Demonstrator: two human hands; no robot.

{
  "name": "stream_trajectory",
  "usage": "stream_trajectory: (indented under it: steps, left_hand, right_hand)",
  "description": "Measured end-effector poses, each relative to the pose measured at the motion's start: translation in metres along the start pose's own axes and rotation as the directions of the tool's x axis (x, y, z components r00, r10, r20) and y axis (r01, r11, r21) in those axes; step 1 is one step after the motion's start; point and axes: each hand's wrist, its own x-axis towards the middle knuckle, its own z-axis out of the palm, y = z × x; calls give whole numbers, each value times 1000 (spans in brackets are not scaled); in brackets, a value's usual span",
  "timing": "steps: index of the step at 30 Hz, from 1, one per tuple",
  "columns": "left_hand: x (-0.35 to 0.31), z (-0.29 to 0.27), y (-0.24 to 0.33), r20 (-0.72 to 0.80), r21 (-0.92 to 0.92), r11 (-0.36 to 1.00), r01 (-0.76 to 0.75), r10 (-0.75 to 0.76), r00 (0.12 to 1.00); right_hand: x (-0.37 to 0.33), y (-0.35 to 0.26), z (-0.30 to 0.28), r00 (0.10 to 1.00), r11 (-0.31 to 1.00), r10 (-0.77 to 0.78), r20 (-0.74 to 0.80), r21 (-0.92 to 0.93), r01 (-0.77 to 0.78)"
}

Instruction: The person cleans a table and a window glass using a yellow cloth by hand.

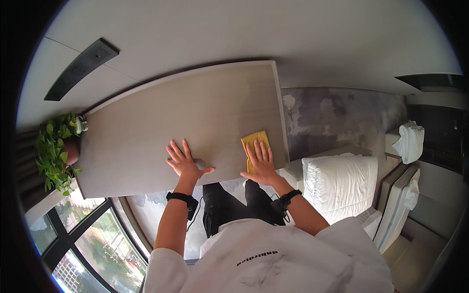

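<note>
My left hand [183, 162] lies palm down on the broad grey-beige tabletop [171, 112], near its front edge, with the fingers spread. Beside its thumb shows a rounded dark grey shape [199, 164], partly covered by the hand; what it is I cannot tell. Toward the table's right end, a folded yellow cloth [246, 140] rests on the surface. Flat on top of this cloth is my right hand [261, 163], fingers stretched out and thumb pointing left, pressing on it rather than wrapped round it. Both wrists wear black bands.
A leafy potted plant [56, 151] stands at the table's left end, by a window [93, 239]. Right of the table are a white quilt [339, 183] and a white bundle [409, 141]. A wall [205, 34] rises behind the table, with a dark strip-shaped panel [80, 71] on it.
</note>
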Motion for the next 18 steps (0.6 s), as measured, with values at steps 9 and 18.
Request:
stream_trajectory:
  steps: [9,18]
  left_hand:
    - [-1,12,-3,-97,-15,1000,-18,16,995]
    - [-1,9,-2,-68,-14,1000,-18,17,998]
  right_hand:
    - [-10,8,18,996,999,-14,89,41,11]
    - [37,18,-6,1000,998,-18,-21,-62,17]
